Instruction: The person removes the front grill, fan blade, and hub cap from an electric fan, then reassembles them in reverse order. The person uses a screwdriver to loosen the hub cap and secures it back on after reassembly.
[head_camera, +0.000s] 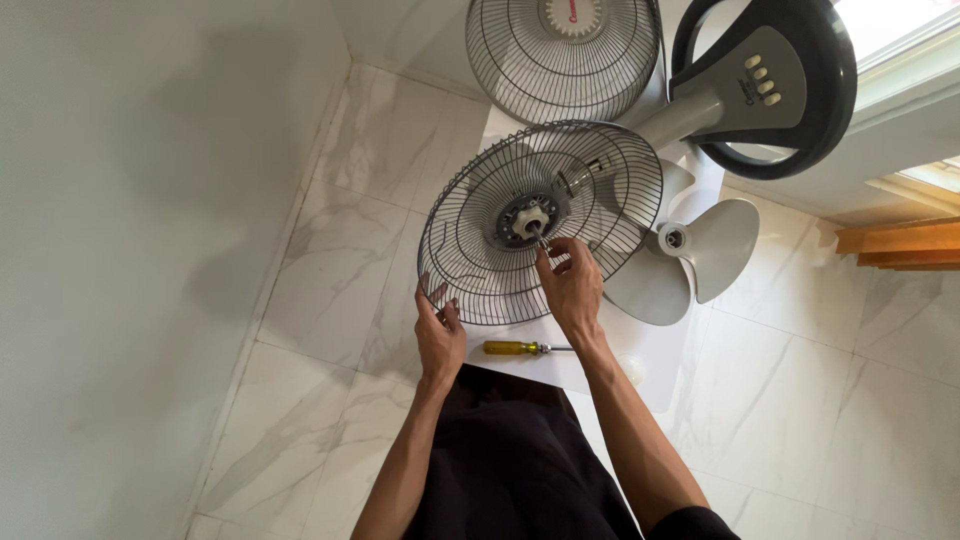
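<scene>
Left hand (440, 335) grips the wire fan guard (540, 222) at its 7 o'clock rim; right hand (570, 285) fingers pinch the hub shaft (532, 222). Guard judged light, springy; hold by the rim.

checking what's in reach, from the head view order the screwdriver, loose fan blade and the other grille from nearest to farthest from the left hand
From the left hand:
1. Screwdriver, just to its right on the floor.
2. Fan blade, farther right, beyond the right hand.
3. Other grille, at the top, against the wall.

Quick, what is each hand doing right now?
Left hand: holding the wire fan guard by its rim.
Right hand: fingers pinched at the guard's centre hub.
</scene>
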